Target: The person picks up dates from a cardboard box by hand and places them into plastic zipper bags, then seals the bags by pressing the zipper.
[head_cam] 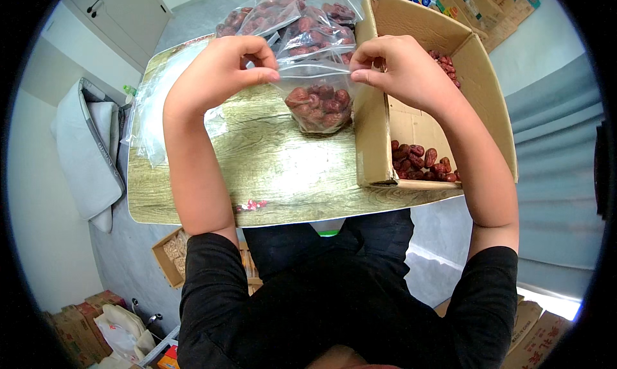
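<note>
A clear zip-lock bag [318,106] with red dried jujubes in its lower part stands upright on the wood-patterned table [289,171]. My left hand [236,63] pinches the left end of its zip edge between thumb and forefinger. At the right end, my right hand [390,65] grips the same edge in a like pinch. Whether the zip is sealed, I cannot tell. Just right of the bag stands an open cardboard box [373,128], with loose jujubes [422,162] in its near end and more at its far end, partly hidden by my right hand.
Several filled jujube bags [294,22] are piled at the table's far side. Flat clear bags [159,99] lie along the left edge, partly behind my left arm. A folded grey cushion [89,152] leans by the wall. Cardboard cartons [475,7] are stacked beyond the box.
</note>
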The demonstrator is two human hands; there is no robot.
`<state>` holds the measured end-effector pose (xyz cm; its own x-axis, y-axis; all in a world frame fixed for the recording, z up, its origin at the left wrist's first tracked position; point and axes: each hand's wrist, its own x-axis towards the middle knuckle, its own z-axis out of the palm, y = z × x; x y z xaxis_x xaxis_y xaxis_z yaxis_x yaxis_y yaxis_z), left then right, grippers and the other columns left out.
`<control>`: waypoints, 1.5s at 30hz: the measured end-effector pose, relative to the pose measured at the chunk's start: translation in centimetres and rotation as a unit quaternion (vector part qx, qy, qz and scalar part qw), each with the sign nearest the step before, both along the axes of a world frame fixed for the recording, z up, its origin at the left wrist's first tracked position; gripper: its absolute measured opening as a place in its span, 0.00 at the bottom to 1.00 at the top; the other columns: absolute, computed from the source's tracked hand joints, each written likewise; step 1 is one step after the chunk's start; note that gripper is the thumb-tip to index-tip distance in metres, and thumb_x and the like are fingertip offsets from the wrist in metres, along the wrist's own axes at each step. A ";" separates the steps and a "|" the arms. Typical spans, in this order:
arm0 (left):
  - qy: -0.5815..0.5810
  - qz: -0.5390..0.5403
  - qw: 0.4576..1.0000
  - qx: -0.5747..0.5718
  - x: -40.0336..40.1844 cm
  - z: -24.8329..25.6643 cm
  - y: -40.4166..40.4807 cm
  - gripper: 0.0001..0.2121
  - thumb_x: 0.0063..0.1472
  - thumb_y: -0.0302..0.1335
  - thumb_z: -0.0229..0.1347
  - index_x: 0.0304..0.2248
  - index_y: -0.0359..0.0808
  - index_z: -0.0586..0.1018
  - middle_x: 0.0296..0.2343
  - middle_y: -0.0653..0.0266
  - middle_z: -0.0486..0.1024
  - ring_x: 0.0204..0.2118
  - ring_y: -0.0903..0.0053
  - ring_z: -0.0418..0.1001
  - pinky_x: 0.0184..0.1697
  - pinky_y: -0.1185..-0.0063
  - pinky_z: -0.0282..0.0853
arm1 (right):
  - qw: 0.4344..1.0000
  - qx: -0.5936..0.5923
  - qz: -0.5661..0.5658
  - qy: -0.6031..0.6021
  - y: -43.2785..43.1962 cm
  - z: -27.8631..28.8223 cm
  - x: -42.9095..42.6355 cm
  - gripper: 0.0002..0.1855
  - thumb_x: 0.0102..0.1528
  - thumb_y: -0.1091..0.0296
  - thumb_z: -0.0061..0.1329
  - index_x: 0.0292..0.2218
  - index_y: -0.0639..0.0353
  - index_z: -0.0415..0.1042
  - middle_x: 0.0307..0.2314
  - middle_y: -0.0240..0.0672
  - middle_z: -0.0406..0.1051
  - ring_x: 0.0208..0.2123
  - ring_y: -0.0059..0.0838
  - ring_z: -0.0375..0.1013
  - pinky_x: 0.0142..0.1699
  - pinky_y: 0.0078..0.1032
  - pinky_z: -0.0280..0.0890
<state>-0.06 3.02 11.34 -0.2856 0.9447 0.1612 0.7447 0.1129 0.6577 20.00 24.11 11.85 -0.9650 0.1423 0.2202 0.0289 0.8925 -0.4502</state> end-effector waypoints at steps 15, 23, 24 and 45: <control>0.164 -0.075 0.977 0.110 2.8 -2.2 3.5 0.07 0.53 0.24 0.59 0.32 0.31 0.77 0.27 0.58 0.74 0.33 0.65 0.72 0.39 0.72 0.68 | 1.000 0.011 0.016 0.008 -0.1 -1.0 -0.3 0.11 0.47 0.66 0.52 0.33 0.63 0.76 0.28 0.44 0.76 0.31 0.42 0.76 0.40 0.32 0.70; 0.191 -0.069 0.976 0.080 3.7 -2.5 4.0 0.05 0.52 0.23 0.54 0.29 0.31 0.74 0.27 0.56 0.73 0.35 0.61 0.72 0.41 0.71 0.68 | 0.997 0.039 0.051 0.044 -0.7 -1.9 -0.7 0.12 0.48 0.62 0.54 0.32 0.61 0.76 0.29 0.40 0.75 0.34 0.42 0.74 0.41 0.35 0.69; 0.203 -0.069 0.972 0.091 3.7 -2.6 4.0 0.06 0.51 0.23 0.55 0.29 0.31 0.74 0.28 0.56 0.73 0.35 0.61 0.72 0.42 0.70 0.68 | 0.997 0.039 0.051 0.044 -0.8 -2.1 -0.8 0.12 0.48 0.62 0.54 0.32 0.61 0.76 0.29 0.40 0.75 0.34 0.42 0.74 0.41 0.35 0.69; 0.207 -0.079 0.970 0.104 2.9 -1.9 3.4 0.06 0.52 0.24 0.59 0.30 0.32 0.77 0.27 0.58 0.75 0.33 0.62 0.73 0.39 0.71 0.68 | 0.992 0.071 0.031 0.096 -0.9 -2.9 -1.2 0.12 0.48 0.59 0.55 0.33 0.55 0.77 0.28 0.38 0.73 0.35 0.42 0.73 0.41 0.36 0.70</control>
